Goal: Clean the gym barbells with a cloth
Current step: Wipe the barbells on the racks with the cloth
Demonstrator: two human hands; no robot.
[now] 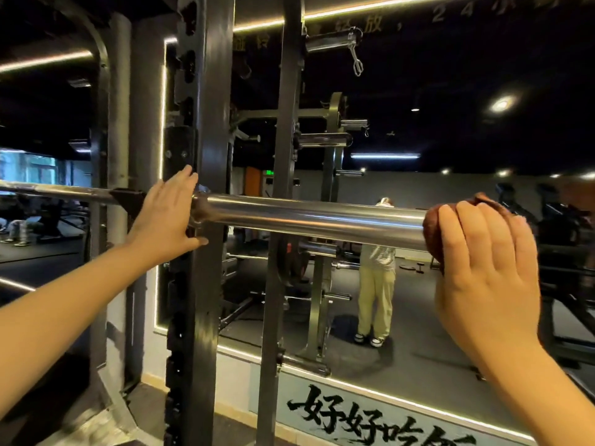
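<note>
1. Head view, left hand (167, 217): the four fingers are straight and close together and point up and to the right. The thumb is spread wide below them. The hand lies flat where the barbell (306, 220) crosses the black rack upright (199, 284). Its fingertips reach the upright's edge, just beside the bar's collar. It grips nothing.
2. Head view, right hand (483, 252): the fingers are curled over a dark reddish-brown cloth (433, 230), and four knuckles show. The cloth is bunched round the outer end of the thick chrome sleeve, pressed between palm and metal.
3. Head view, barbell: it lies about level across the frame, the thin shaft to the left and the shiny sleeve to the right. The shaft rests on a black hook (128, 199) fixed to the upright.
4. Head view, counts: two hands, one cloth and one barbell under the hands. One upright stands in front.
5. Head view, surroundings: a wall mirror (418, 333) behind the rack reflects more racks and short bar pegs, too many and too dim to count. It also shows one standing person (376, 284) in a striped top and pale trousers. One spring clip (357, 62) hangs near the top. Black brush characters (370, 420) run below the mirror.
</note>
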